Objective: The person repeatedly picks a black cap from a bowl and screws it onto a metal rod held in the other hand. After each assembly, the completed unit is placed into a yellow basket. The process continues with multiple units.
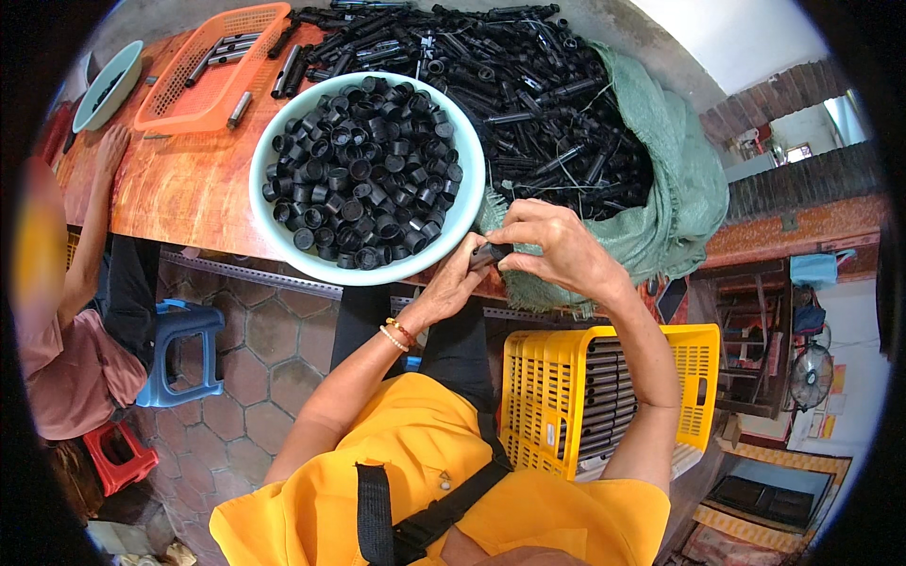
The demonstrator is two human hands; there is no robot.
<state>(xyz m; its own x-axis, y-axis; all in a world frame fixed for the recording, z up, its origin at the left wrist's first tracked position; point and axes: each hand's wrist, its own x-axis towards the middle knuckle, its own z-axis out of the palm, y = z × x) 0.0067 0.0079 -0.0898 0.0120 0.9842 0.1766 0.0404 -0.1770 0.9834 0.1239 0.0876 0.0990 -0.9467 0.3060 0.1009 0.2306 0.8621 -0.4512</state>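
A short length of black tube shows between my two hands, just past the right lower rim of a pale green basin. My left hand is closed round the tube, with its palm side hidden. Thumb and fingers of my right hand pinch the tube's right end; whether a separate cap sits there is hidden. Many small black plastic caps fill the basin. Behind my hands, a large heap of black tubular parts spills from a green woven sack.
Beside my right forearm stands a yellow crate with stacked dark tubes. An orange basket holding several tubes rests on the wooden table. At left sits another person, near a blue stool and a red stool.
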